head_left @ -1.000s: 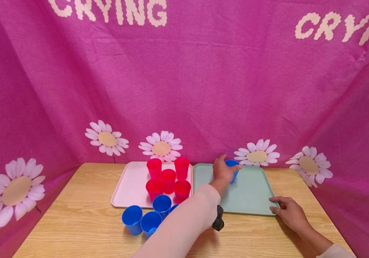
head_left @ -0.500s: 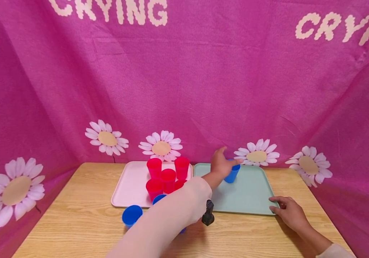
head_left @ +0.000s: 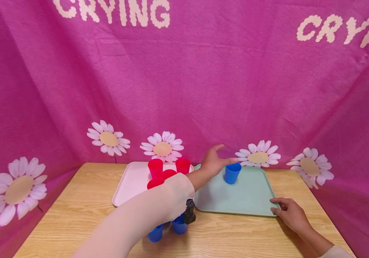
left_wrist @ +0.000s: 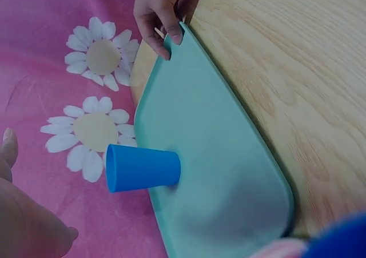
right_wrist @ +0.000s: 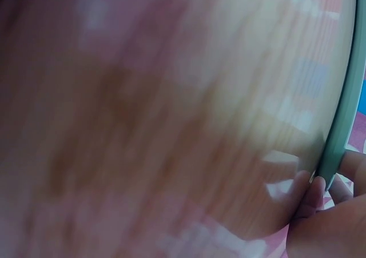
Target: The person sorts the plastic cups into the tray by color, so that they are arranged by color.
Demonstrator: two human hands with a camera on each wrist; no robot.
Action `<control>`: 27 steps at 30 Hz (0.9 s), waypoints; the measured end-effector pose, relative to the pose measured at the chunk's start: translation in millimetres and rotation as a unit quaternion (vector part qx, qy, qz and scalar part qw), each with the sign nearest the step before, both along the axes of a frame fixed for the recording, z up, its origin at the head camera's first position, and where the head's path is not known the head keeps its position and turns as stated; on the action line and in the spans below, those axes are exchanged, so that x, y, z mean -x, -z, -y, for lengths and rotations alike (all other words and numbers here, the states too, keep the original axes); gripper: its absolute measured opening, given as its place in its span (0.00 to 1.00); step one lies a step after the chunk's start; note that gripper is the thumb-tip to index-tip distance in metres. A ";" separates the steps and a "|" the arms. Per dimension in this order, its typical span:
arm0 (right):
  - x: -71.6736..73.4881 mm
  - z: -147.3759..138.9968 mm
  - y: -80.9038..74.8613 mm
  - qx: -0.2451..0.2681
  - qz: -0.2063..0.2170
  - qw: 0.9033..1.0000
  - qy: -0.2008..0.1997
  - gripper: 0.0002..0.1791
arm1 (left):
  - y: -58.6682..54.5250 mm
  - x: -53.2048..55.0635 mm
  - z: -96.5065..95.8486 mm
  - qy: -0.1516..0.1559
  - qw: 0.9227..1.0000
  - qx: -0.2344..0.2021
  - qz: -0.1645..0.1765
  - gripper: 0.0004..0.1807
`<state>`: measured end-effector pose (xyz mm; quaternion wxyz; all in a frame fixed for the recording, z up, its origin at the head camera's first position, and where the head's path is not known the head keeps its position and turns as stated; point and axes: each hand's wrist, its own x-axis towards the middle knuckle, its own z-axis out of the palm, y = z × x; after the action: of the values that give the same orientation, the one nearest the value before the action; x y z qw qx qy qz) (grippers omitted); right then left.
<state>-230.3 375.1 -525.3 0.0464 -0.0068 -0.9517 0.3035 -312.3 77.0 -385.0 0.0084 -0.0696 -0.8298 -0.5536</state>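
A blue cup (head_left: 232, 175) stands upright toward the back of the green tray (head_left: 242, 201). Just left of its rim is my left hand (head_left: 212, 164), fingers and thumb spread and holding nothing. The left wrist view shows that cup (left_wrist: 143, 168) apart from the hand (left_wrist: 28, 218). At the tray's front right corner, my right hand (head_left: 291, 214) pinches the edge between thumb and fingers; the right wrist view shows fingertips on both sides of the tray's rim (right_wrist: 341, 126).
Several red cups (head_left: 156, 167) stand on a pink tray (head_left: 127, 188), left of the green one. Blue cups (head_left: 180, 227) on the wooden table (head_left: 65, 215) are partly hidden under my left sleeve (head_left: 145, 211). A magenta cloth (head_left: 197, 89) with daisies hangs behind.
My left hand has let go of the blue cup and drawn back to the left, its arm covering more of the other cups. The right hand has stayed at the tray corner.
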 end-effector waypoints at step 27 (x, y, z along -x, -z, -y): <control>1.3 -2.1 3.7 -0.006 -0.012 1.000 -0.001 0.18 | -6.8 -58.2 219.1 0.034 0.999 0.024 -0.008 0.41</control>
<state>-231.6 377.1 -529.0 0.0571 -0.0017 -0.9528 0.2983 -254.1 -142.1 -378.2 -0.0051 -0.1023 -0.8398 -0.5332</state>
